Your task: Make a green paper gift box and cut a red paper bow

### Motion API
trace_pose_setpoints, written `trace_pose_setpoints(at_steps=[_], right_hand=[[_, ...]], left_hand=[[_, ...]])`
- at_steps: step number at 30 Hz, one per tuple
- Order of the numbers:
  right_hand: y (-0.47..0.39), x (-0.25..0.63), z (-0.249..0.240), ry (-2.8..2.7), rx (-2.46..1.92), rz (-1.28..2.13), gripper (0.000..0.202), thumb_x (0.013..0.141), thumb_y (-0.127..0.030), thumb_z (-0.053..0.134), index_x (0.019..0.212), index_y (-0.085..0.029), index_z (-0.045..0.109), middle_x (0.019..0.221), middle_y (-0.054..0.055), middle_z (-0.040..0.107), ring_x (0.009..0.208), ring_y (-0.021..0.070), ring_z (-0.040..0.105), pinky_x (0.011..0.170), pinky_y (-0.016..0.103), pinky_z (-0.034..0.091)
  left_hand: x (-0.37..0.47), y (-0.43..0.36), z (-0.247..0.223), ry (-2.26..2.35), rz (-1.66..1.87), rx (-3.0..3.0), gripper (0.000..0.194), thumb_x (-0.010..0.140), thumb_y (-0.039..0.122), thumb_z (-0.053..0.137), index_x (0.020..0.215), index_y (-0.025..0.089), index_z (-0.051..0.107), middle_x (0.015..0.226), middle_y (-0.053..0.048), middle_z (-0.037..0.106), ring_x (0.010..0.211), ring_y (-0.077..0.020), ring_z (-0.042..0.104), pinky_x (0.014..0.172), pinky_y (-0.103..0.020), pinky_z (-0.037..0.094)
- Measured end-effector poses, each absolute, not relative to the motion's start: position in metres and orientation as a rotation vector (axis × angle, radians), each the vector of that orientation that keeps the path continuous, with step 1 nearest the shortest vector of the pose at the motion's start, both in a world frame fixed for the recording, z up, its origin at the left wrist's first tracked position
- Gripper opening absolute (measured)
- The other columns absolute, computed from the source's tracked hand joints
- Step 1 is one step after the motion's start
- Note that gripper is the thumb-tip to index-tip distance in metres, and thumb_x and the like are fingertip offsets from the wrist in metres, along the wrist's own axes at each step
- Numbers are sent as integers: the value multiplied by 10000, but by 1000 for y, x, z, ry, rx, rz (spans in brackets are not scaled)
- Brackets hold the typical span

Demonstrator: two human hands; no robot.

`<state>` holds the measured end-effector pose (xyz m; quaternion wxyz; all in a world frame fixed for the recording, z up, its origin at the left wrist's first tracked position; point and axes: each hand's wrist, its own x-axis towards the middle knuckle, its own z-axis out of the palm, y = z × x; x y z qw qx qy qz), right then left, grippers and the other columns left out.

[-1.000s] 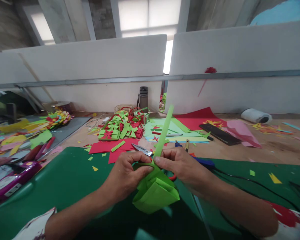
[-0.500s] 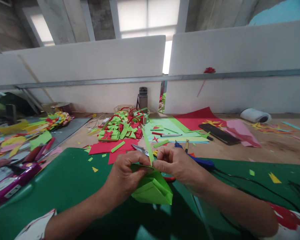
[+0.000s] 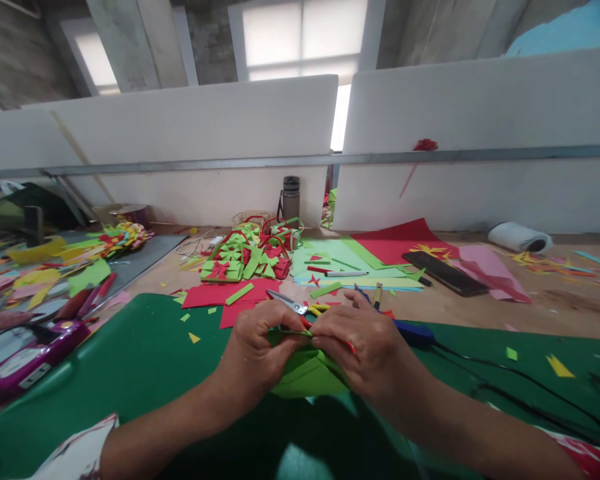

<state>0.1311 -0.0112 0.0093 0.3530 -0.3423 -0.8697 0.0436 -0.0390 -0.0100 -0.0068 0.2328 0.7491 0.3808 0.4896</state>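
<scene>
A folded piece of light green paper (image 3: 305, 375), like a small bag, is held up above the green mat (image 3: 155, 360). My left hand (image 3: 265, 350) pinches its upper edge between thumb and fingers. My right hand (image 3: 353, 343) pinches the same edge from the other side, and the two hands' fingertips almost meet. The green strip that stood upright there is hidden by my fingers. Just behind my hands lie scissors (image 3: 291, 302) with open blades, their handles partly covered. A blue glue gun (image 3: 413, 331) rests beyond my right wrist.
Several green and red folded paper bags (image 3: 240, 257) are piled ahead. Red sheets (image 3: 207, 295), a marker (image 3: 347, 273), a dark phone (image 3: 445, 272) and a paper roll (image 3: 519, 235) lie on the table. A bottle (image 3: 291, 202) stands at the back. A purple device (image 3: 35, 357) sits left; a black cord crosses the right side.
My right hand has come down over the edge of the green paper, and the upright strip no longer shows. My left hand keeps its pinch. The view has shifted slightly.
</scene>
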Motion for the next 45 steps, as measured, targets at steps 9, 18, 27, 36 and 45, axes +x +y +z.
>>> trace_pose_setpoints(at_steps=[9, 18, 27, 36, 45], right_hand=[[-16, 133, 14, -2338, -882, 126, 216, 859, -83, 428, 694, -162, 542, 650, -17, 558, 635, 125, 475, 845, 372, 282], [-14, 129, 11, -2327, -810, 140, 227, 886, -122, 391, 682, -174, 477, 639, -19, 492, 625, 129, 424, 822, 362, 313], [-16, 129, 8, -2340, -927, 166, 181, 821, -67, 375, 697, -187, 430, 637, -7, 479, 617, 149, 410, 832, 401, 328], [-12, 130, 8, -2318, -912, 176, 182, 827, -59, 376, 738, -180, 480, 642, -13, 500, 603, 140, 429, 873, 425, 300], [-13, 130, 14, -2325, -935, 222, 212, 841, -82, 415, 668, -176, 494, 614, -35, 482, 595, 125, 415, 814, 377, 320]], left_hand=[[-43, -7, -4, 956, 1309, 2194, 109, 751, 79, 624, 770, 176, 670, 791, -23, 608, 767, -139, 576, 691, -247, 443], [-43, -12, 1, 975, 1231, 2228, 132, 772, 55, 584, 707, 164, 622, 789, -16, 576, 768, -132, 550, 686, -244, 419], [-42, -13, 0, 1049, 1168, 2263, 124, 780, 68, 550, 718, 172, 575, 817, -24, 589, 801, -162, 545, 740, -303, 403], [-42, -12, 0, 1044, 1228, 2388, 145, 783, 50, 503, 727, 177, 545, 797, -32, 610, 789, -171, 553, 739, -320, 391], [-44, -10, -2, 1008, 1143, 2601, 136, 825, 83, 464, 788, 187, 544, 806, -24, 594, 787, -169, 532, 748, -341, 351]])
